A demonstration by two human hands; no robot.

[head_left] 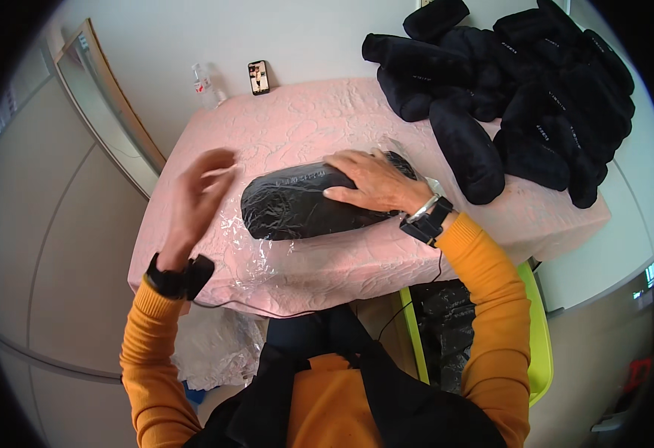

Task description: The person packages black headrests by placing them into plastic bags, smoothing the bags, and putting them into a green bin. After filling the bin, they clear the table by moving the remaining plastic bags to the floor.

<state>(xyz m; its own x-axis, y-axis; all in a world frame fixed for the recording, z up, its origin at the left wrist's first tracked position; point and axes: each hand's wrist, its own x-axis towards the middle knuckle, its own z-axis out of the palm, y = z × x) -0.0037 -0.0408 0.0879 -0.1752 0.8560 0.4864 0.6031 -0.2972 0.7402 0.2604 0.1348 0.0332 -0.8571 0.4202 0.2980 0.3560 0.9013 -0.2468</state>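
Observation:
A black folded bundle (297, 205) inside a clear plastic bag (256, 250) lies in the middle of the pink-covered table (304, 123). My right hand (375, 181) rests flat on the right part of the bundle, fingers spread, pressing it down. My left hand (200, 194) is raised just left of the bag, blurred, fingers apart, holding nothing. The bag's loose open end spreads toward the table's near edge.
A heap of several black fabric pieces (521, 89) covers the table's far right. A phone (258, 77) and a small clear bottle (206, 86) stand at the far edge. A green bin (540, 336) with black contents sits below right; crumpled plastic (215, 347) lies below left.

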